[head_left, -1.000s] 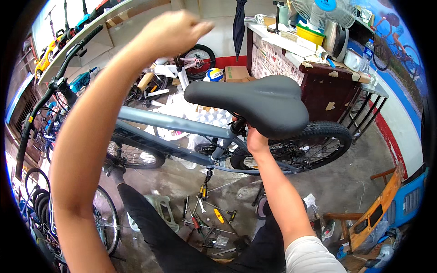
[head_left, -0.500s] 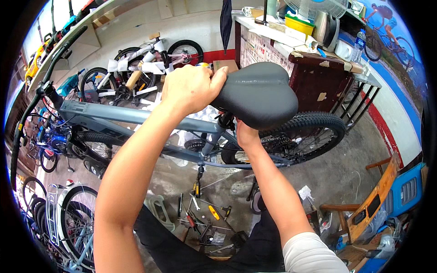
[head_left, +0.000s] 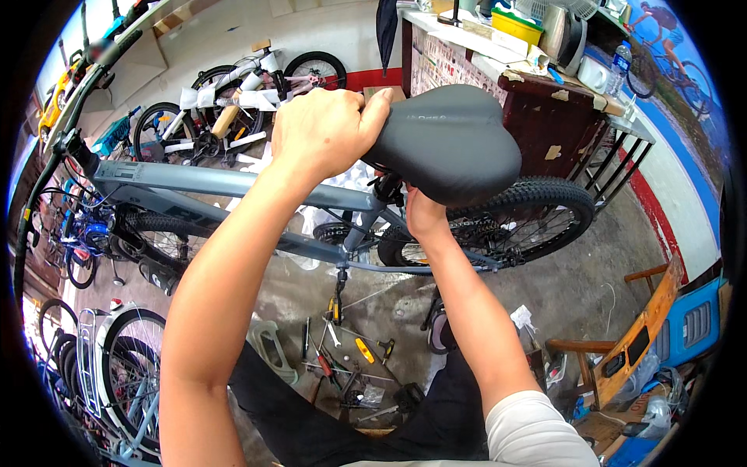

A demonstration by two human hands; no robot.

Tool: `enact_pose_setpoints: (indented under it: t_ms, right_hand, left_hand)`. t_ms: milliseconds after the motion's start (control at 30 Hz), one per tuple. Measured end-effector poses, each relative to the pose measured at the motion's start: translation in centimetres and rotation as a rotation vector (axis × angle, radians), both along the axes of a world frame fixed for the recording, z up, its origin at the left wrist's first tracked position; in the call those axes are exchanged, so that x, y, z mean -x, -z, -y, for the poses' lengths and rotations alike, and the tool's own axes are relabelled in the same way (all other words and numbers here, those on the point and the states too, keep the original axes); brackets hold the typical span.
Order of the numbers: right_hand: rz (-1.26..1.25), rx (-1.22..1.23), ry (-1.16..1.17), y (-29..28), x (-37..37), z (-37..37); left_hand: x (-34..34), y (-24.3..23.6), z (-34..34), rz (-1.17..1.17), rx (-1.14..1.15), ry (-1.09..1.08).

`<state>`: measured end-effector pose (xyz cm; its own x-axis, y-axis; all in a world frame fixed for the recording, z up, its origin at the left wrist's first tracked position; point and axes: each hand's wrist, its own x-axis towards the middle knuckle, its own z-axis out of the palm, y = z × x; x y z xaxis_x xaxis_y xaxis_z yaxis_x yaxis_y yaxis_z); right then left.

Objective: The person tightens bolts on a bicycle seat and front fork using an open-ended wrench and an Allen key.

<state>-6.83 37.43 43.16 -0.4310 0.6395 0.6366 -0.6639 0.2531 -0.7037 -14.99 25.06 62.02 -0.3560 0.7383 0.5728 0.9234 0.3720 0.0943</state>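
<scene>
- Whereas the left hand (head_left: 323,134) was up in the air a second ago, it's now curled over the nose of the black seat (head_left: 451,148).
- Seat sits atop grey bike (head_left: 194,178).
- Right hand (head_left: 425,215) under seat, as before; fingers hidden, can't tell grip.
- Left forearm (head_left: 233,272) blocks part of bike.
- Tools (head_left: 364,350) scattered on floor (head_left: 560,288); table (head_left: 545,117) behind seat.

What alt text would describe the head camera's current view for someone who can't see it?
A person's left hand lies over the front of a black bicycle saddle, the right hand partly hidden beneath it. The grey bicycle stands upright, with tools scattered on the floor.
</scene>
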Motion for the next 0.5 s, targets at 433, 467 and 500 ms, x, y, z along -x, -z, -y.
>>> enact_pose_setpoints:
  t_ms: [433,467,500]
  right_hand:
    - [-0.023,0.030,-0.103,-1.2,-0.3,0.9]
    - [-0.013,0.040,-0.087,-0.7,-0.1,0.6]
    - [-0.016,0.034,-0.084,0.0,0.2,-0.2]
  left_hand:
    - [-0.1,-0.3,0.7,0.002,-0.003,0.027]
    - [0.2,-0.6,0.8,0.001,-0.006,0.028]
    - [0.7,-1.1,0.8,0.000,0.050,0.120]
